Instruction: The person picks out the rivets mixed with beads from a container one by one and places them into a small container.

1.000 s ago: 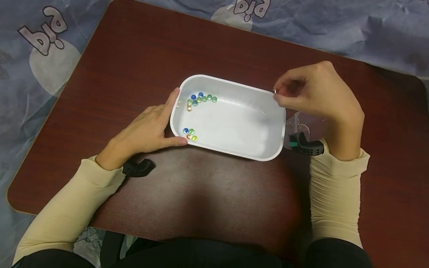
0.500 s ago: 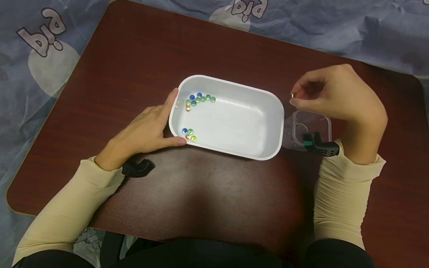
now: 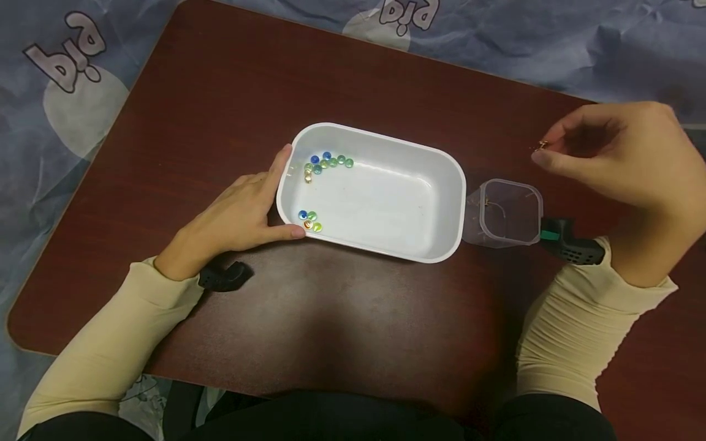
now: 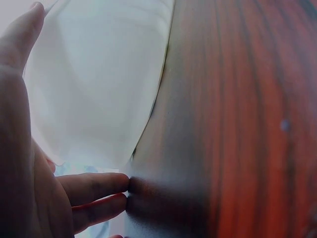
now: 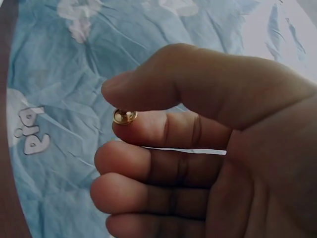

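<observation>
My left hand (image 3: 234, 214) rests against the left end of a white rectangular tray (image 3: 375, 205), its thumb along the near rim and its fingers nearly straight. In the left wrist view, some of its fingers (image 4: 96, 186) reach toward the tabletop. Inside the tray, a curved row of blue, green and yellowish glass beads (image 3: 333, 162) lies at the far left. A smaller bead cluster (image 3: 310, 221) sits at the near left corner. To the tray's right, my right hand (image 3: 623, 156) pinches a tiny gold spool-shaped stud (image 5: 125, 116) between thumb and index finger, above the table.
A clear plastic container (image 3: 513, 214) stands just right of the tray, with something small and gold-coloured showing at its left side. Black wrist devices (image 3: 576, 242) sit on both wrists. A grey-blue printed cloth (image 3: 496, 43) lies beyond the brown table (image 3: 248, 79).
My right hand has moved right, away from the tray's far right corner and past the clear container, still pinching the gold stud. The left hand and the beads keep their places.
</observation>
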Tool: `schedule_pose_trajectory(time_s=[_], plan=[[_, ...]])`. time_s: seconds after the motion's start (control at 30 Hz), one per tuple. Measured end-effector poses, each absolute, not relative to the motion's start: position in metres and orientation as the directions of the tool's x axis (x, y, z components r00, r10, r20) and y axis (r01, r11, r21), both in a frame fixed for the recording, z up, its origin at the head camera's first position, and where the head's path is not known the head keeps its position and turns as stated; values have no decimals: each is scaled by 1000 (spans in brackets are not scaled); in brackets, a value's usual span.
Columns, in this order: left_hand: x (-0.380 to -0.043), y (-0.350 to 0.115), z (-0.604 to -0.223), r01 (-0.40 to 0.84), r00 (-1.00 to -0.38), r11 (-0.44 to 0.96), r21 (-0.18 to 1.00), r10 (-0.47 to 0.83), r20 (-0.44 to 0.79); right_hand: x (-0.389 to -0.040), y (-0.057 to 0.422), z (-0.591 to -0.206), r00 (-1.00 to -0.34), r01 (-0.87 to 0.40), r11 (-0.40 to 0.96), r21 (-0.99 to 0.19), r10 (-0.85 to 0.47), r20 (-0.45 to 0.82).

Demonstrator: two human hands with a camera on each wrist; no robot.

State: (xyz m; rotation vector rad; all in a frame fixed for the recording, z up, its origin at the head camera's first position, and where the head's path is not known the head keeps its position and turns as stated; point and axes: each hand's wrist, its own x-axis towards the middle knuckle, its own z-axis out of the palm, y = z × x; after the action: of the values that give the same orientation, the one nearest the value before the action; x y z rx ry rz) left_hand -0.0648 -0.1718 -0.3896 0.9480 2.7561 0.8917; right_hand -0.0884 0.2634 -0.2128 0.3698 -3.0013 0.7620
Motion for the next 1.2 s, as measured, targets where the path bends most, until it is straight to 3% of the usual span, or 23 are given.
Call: schedule_pose_trajectory(time_s=[0.13, 0.23, 0.37, 0.8, 1.03, 1.2], plan=[[-65, -172, -390, 535, -803, 638, 554, 587, 100, -86, 271, -213, -965, -261, 842, -471, -208, 161], [-65, -172, -390, 537, -803, 637, 553, 587, 102, -85, 279, -215, -960, -278, 783, -557, -207, 188], [-65, -171, -390, 538, -802, 636, 553, 589, 102, -84, 293, -218, -960, -280, 647, -709, -206, 191], [-64, -171, -389, 530, -805, 644, 551, 587, 89, -82, 315, -223, -968, -233, 426, -874, -189, 166], [-64, -172, -389, 530, -805, 646, 549, 586, 88, -77, 320, -221, -977, -210, 630, -748, -162, 137], [-65, -171, -390, 538, -803, 640, 549, 588, 100, -77, 320, -221, -974, -223, 638, -737, -169, 149]])
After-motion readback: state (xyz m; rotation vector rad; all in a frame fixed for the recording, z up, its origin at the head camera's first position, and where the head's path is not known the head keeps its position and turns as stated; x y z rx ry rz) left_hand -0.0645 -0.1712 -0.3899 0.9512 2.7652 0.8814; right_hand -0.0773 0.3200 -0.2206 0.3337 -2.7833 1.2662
